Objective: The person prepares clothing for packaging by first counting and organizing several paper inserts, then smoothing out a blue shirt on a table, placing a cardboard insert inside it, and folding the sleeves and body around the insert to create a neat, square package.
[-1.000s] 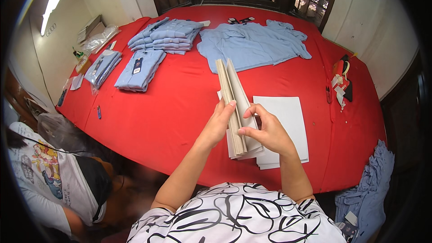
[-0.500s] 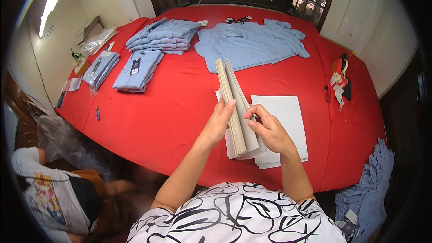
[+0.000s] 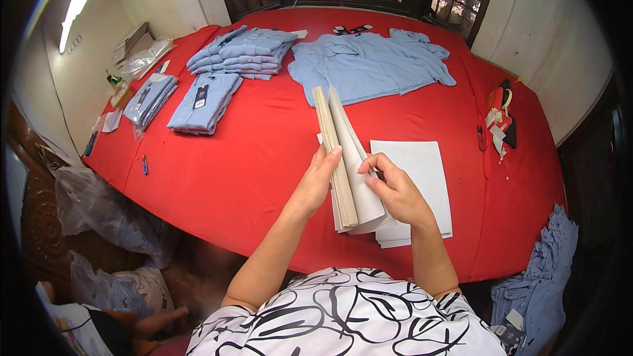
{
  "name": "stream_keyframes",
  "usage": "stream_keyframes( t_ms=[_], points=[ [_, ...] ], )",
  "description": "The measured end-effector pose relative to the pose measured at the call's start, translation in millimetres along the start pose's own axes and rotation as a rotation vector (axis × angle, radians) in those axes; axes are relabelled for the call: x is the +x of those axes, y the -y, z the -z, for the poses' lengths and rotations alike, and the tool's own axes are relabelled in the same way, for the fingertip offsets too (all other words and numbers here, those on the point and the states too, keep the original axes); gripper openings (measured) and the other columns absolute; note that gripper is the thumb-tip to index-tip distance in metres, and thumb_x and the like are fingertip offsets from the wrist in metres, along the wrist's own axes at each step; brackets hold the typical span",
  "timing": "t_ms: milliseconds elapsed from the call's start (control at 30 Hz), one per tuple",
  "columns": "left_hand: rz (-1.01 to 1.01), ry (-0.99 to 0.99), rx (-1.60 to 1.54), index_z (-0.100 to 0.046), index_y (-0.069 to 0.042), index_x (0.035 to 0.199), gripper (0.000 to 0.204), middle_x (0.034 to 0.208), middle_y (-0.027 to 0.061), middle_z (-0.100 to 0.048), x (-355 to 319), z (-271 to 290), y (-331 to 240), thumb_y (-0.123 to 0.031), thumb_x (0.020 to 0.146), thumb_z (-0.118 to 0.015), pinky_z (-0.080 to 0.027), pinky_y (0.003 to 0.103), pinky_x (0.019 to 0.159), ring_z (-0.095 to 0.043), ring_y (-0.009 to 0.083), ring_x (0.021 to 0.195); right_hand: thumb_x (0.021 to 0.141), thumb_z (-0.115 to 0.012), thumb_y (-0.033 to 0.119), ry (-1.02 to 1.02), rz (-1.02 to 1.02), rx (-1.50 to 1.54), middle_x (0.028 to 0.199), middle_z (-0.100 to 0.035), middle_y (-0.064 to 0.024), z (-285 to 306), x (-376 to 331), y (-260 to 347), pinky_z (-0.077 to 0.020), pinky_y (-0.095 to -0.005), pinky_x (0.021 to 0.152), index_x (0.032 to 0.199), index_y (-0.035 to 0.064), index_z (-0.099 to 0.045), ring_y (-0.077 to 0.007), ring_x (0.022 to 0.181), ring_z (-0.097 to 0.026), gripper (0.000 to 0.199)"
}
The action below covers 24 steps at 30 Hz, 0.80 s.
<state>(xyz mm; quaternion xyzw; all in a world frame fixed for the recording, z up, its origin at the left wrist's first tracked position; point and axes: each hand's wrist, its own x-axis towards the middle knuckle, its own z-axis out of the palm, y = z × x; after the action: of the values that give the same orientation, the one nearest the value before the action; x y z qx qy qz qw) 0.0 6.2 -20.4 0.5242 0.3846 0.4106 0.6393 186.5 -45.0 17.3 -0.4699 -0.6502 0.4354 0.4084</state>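
Observation:
A thick stack of pale card sheets (image 3: 335, 168) stands on edge above the red table. My left hand (image 3: 316, 184) is closed round the stack's left side, with the thumb over its top edge. On the right, my right hand (image 3: 395, 191) has thumb and forefinger close together at a few sheets (image 3: 355, 165) parted from the rest; its other fingers are partly hidden. More white sheets (image 3: 422, 184) lie flat beneath and beside my right hand. Beyond the stack, a light blue shirt (image 3: 369, 62) is spread out on the table.
Folded blue shirts (image 3: 241, 53) are piled at the back left, with a tagged one (image 3: 204, 102) in front and bagged ones (image 3: 150, 99) beside it. Scraps and tools (image 3: 499, 122) lie at right. Blue garments (image 3: 537, 283) hang at lower right. A person (image 3: 79, 326) is at lower left.
The person at lower left has moved down, mostly out of view, uncovering plastic bags. In my hands, the parted sheets have opened slightly wider; both hands stay nearly in place.

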Motion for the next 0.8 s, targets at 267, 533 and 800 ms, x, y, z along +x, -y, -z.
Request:
stream_keyframes(
  t_ms=[267,533,800],
  points=[
    [0.036,-0.001,-0.028,-0.024,-0.006,0.154,0.077,0.142,0.0156,-0.043,-1,-3,-5,-0.057,0.099,-0.042,-0.042,0.040,0.100,-0.044,0.0255,0.129,0.086,-0.068,0.007,0.023,-0.035,0.000,0.097,-0.056,0.0004,1,2,13,-0.0411,-0.0232,0.061,0.102,0.0050,-0.056,-0.0064,0.069,-0.047,0.020],
    [0.043,0.005,0.002,-0.022,-0.011,0.155,0.080,0.145,0.0139,-0.040,1,3,6,-0.062,0.097,-0.041,-0.040,0.042,0.100,-0.043,0.0263,0.130,0.086,-0.070,0.013,0.006,0.038,-0.010,0.108,-0.060,-0.0030,-4,3,11,-0.0427,-0.0250,0.065,0.100,0.0056,-0.059,-0.0088,0.073,-0.049,0.019],
    [0.040,0.044,0.037,-0.015,-0.016,0.158,0.085,0.155,0.0158,-0.029,7,5,11,-0.066,0.094,-0.041,-0.035,0.056,0.104,-0.031,0.0333,0.142,0.078,-0.080,0.029,0.003,0.080,-0.135,0.103,-0.059,-0.0074,-10,1,18,-0.0445,-0.0309,0.070,0.098,0.0035,-0.058,-0.0174,0.077,-0.052,0.039]
  ],
)
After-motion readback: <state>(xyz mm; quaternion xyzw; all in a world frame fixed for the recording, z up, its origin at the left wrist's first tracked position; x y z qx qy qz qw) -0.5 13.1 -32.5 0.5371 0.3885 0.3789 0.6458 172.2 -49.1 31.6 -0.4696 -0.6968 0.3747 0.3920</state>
